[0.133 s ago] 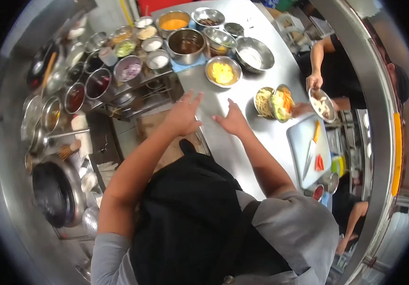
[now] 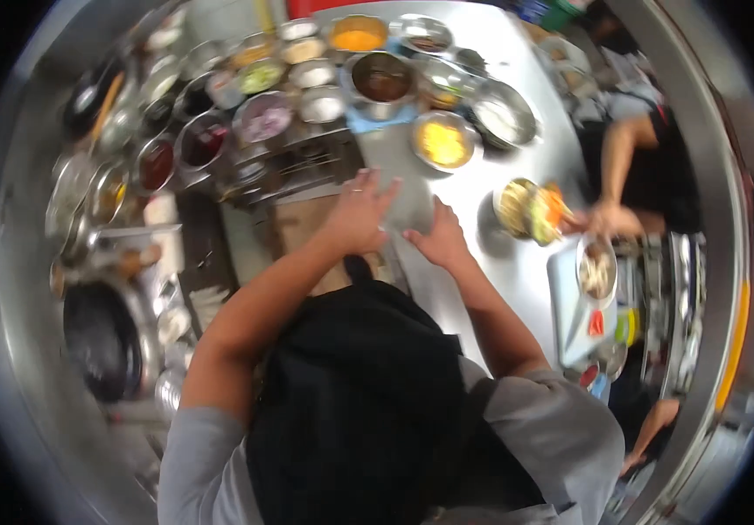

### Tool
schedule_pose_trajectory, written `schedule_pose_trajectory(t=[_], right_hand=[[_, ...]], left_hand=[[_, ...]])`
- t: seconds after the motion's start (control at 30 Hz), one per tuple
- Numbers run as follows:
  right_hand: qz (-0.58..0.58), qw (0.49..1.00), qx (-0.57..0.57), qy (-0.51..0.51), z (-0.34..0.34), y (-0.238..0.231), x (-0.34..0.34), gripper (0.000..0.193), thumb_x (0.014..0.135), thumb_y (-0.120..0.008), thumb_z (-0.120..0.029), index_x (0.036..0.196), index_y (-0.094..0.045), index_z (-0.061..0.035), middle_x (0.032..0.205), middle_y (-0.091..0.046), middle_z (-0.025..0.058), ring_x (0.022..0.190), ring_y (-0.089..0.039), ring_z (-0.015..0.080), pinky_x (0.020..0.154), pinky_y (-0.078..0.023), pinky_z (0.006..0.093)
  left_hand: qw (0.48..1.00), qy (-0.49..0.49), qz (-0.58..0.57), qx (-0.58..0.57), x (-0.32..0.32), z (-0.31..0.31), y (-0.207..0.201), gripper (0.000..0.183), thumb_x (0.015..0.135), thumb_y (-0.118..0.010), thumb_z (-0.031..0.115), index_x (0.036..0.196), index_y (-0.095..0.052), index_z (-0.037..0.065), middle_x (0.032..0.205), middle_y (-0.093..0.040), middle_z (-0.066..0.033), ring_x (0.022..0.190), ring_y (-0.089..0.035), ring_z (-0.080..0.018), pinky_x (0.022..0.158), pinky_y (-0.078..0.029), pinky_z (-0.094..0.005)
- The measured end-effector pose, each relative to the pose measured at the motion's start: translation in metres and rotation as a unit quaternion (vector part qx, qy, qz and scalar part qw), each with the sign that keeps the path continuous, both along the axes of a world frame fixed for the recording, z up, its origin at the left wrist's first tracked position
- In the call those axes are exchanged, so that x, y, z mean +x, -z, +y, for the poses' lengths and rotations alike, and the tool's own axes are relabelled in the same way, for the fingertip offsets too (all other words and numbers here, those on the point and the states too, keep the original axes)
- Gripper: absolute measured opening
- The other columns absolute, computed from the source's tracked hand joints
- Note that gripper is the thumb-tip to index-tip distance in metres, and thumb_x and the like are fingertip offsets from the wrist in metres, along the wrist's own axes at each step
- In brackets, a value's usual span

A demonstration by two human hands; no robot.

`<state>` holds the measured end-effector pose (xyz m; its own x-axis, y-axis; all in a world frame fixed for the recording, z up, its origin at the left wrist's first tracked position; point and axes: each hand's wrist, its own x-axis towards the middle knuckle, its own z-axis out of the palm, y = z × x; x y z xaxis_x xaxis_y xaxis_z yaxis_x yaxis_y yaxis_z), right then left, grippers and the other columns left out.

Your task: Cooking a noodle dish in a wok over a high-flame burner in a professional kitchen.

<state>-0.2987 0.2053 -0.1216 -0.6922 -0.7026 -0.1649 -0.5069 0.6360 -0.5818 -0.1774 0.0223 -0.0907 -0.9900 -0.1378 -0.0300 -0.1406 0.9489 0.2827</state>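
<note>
My left hand is held out above the near-left edge of the steel table. Its fingers are spread, and nothing is in it. To the right, over the table, my right hand also has its fingers apart and holds nothing. Beyond it stands a metal bowl of yellow chunks. Further right are two metal bowls side by side, one with pale strips, the other with green and orange cut vegetables. A co-worker's hand holds a bowl of pale pieces over the white cutting board.
Bowls and pots crowd the table's far end, among them a pot of dark sauce and a bowl of orange liquid. Containers with chopped onion line the left counter. A black wok sits at lower left. Red pieces lie on the board.
The co-worker's bowl of pale pieces has moved nearer, over the cutting board, and covers the knife. The whole view has shifted slightly; my hands stay spread and bare.
</note>
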Motion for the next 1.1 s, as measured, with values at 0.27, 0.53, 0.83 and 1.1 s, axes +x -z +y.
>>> schedule_pose_trajectory(t=[0.27, 0.53, 0.83, 1.1], right_hand=[[0.063, 0.975, 0.028, -0.211, -0.097, -0.025, 0.085, 0.101, 0.074, -0.085, -0.038, 0.151, -0.034, 0.003, 0.141, -0.05, 0.0266, 0.131, -0.048, 0.044, 0.108, -0.04, 0.0519], [0.162, 0.808, -0.034, -0.565, -0.321, -0.058, 0.205, 0.104, 0.076, -0.084, -0.042, 0.154, -0.031, 0.0004, 0.144, -0.048, 0.0257, 0.135, -0.045, 0.0423, 0.112, -0.034, 0.0543], [0.166, 0.591, -0.078, -0.785, -0.417, -0.065, 0.396, 0.098, 0.078, -0.082, -0.039, 0.152, -0.033, 0.0047, 0.142, -0.048, 0.0267, 0.136, -0.044, 0.0414, 0.113, -0.031, 0.0526], [0.084, 0.53, -0.095, -0.838, -0.47, -0.03, 0.44, 0.085, 0.08, -0.079, -0.03, 0.148, -0.04, 0.0033, 0.135, -0.052, 0.0272, 0.126, -0.051, 0.0417, 0.105, -0.042, 0.0499]], left_hand=[[0.972, -0.232, -0.006, 0.024, 0.124, -0.04, 0.003, 0.108, 0.073, -0.081, 0.036, 0.16, -0.025, 0.006, 0.161, -0.02, -0.0343, 0.15, -0.02, -0.0522, 0.116, -0.023, -0.0676], [0.81, -0.586, 0.001, 0.001, 0.308, -0.127, -0.044, 0.11, 0.074, -0.082, 0.036, 0.16, -0.021, 0.005, 0.162, -0.017, -0.0342, 0.15, -0.02, -0.0519, 0.116, -0.027, -0.0647], [0.586, -0.81, -0.01, 0.011, 0.421, -0.092, -0.03, 0.11, 0.076, -0.081, 0.038, 0.16, -0.019, 0.004, 0.159, -0.017, -0.0379, 0.148, -0.02, -0.056, 0.115, -0.027, -0.0671], [0.46, -0.887, -0.035, 0.022, 0.424, -0.108, -0.02, 0.109, 0.078, -0.08, 0.038, 0.16, -0.017, 0.003, 0.158, -0.021, -0.0376, 0.148, -0.021, -0.0549, 0.118, -0.025, -0.0635]])
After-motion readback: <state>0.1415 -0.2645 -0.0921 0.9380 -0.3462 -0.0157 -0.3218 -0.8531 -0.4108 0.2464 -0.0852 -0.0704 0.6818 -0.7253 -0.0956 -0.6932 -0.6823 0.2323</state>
